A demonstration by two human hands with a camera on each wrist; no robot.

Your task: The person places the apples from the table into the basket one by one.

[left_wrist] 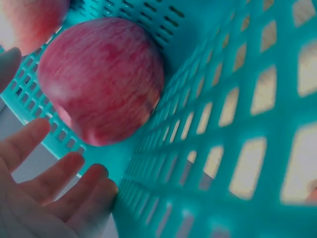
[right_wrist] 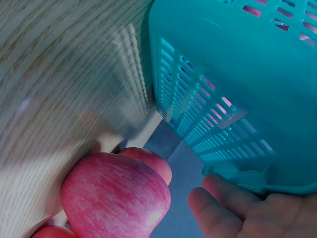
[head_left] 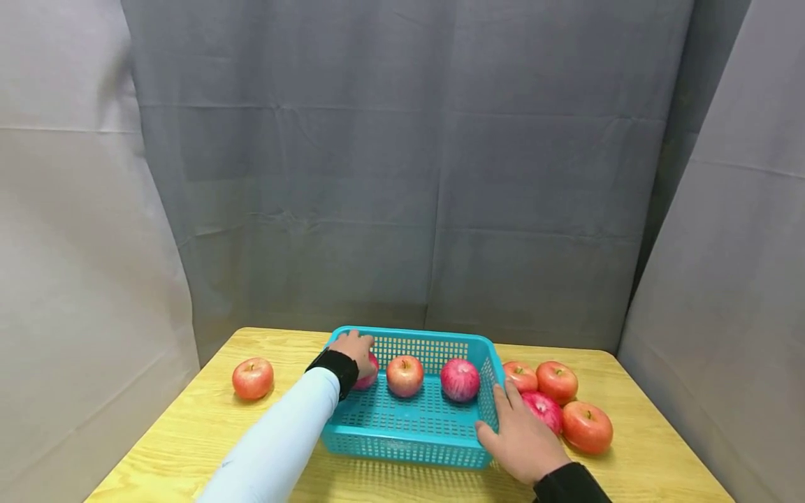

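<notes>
Inside the left end of a turquoise plastic basket (head_left: 409, 448) is my left hand (head_left: 354, 349), close to a dark pink apple (left_wrist: 101, 82). In the left wrist view its fingers (left_wrist: 52, 176) are spread, with a gap between them and that apple. A lighter red-yellow apple (head_left: 404, 376) sits mid-basket, and another dark pink apple (head_left: 460, 380) lies towards the right end. My right hand (head_left: 523, 440) touches the basket's right side near the front corner, fingers extended along the rim. Just beyond it, a pink apple (right_wrist: 116, 196) lies outside the basket.
Right of the basket, red apples (head_left: 557, 381) cluster on the wooden table (head_left: 654, 457), with a larger one (head_left: 587, 427) nearest the front. A single red apple (head_left: 253, 378) stands at the table's left. Grey cloth (head_left: 402, 175) hangs behind, with pale cloth at both sides.
</notes>
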